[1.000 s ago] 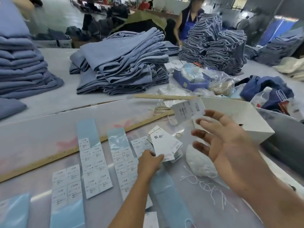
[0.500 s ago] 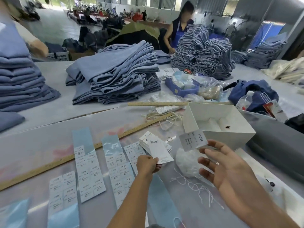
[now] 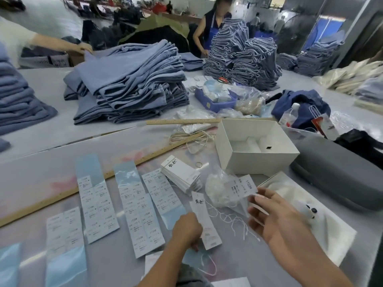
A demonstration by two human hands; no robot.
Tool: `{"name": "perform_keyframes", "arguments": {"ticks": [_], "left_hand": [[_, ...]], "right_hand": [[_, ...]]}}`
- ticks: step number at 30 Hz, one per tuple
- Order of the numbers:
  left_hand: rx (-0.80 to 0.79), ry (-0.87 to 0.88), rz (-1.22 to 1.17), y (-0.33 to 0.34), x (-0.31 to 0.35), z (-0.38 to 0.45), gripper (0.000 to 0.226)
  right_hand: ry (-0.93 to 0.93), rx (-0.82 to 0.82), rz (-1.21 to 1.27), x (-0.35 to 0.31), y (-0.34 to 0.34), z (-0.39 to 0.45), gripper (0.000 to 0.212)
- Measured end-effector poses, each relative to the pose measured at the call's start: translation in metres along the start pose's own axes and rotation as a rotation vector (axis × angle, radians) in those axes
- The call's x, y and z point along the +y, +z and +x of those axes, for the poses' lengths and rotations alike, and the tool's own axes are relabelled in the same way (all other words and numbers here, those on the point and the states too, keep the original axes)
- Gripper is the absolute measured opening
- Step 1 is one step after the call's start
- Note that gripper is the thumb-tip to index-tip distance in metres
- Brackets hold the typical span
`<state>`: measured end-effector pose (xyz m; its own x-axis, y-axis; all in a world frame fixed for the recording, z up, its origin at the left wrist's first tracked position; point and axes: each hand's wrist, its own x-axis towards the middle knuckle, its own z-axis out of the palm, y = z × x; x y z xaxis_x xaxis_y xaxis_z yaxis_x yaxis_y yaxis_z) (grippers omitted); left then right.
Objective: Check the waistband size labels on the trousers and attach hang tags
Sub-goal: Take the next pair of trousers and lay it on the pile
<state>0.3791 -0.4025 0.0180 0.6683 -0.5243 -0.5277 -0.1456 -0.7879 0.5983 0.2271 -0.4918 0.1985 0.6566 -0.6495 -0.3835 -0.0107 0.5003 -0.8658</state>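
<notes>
Low over the table, the left hand pinches a white hang tag, fingers curled round its edge. Right hand, fingers spread, carries a size sticker on its fingertips. Just beyond lie the hang tag stack, sticker sheets, white box, then folded blue trousers.

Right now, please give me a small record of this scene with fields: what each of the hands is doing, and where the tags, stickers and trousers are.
left hand: grips one hang tag by its lower part
right hand: fingers fairly straight, a size sticker at the fingertips
tag stack: on the table, beyond the left hand
sticker sheets: flat in rows, left of the held tag
white box: open, beyond the right hand
trousers: folded pile, far side of the table
</notes>
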Motion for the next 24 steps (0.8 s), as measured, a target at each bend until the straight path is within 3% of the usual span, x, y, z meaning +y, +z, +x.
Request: {"name": "perform_keyframes", "arguments": {"ticks": [2,6,10,14,18,20,24], "left_hand": [[0.085,0.045,0.202,0.003,0.001,-0.003,0.009],[0.173,0.121,0.325,-0.008,0.005,-0.011,0.013],[0.227,0.130,-0.242,-0.045,-0.007,-0.043,0.027],[0.284,0.185,-0.685,-0.085,-0.049,-0.113,0.048],[0.251,0.182,-0.873,-0.112,-0.077,-0.178,0.035],[0.261,0.190,-0.894,-0.118,-0.087,-0.202,0.041],[0.296,0.250,-0.873,-0.126,-0.103,-0.244,0.020]], "right_hand": [[0.001,-0.037,-0.005,-0.003,0.002,-0.002,0.019],[-0.133,-0.019,-0.050,-0.010,0.007,-0.003,0.012],[-0.286,0.111,-0.149,-0.001,0.018,-0.005,0.013],[-0.158,0.004,-0.110,0.030,0.050,-0.016,0.012],[-0.106,-0.197,-0.202,0.059,0.091,-0.040,0.007],[-0.097,-0.297,-0.268,0.065,0.105,-0.055,0.011],[-0.138,-0.432,-0.460,0.070,0.120,-0.087,0.013]]}}
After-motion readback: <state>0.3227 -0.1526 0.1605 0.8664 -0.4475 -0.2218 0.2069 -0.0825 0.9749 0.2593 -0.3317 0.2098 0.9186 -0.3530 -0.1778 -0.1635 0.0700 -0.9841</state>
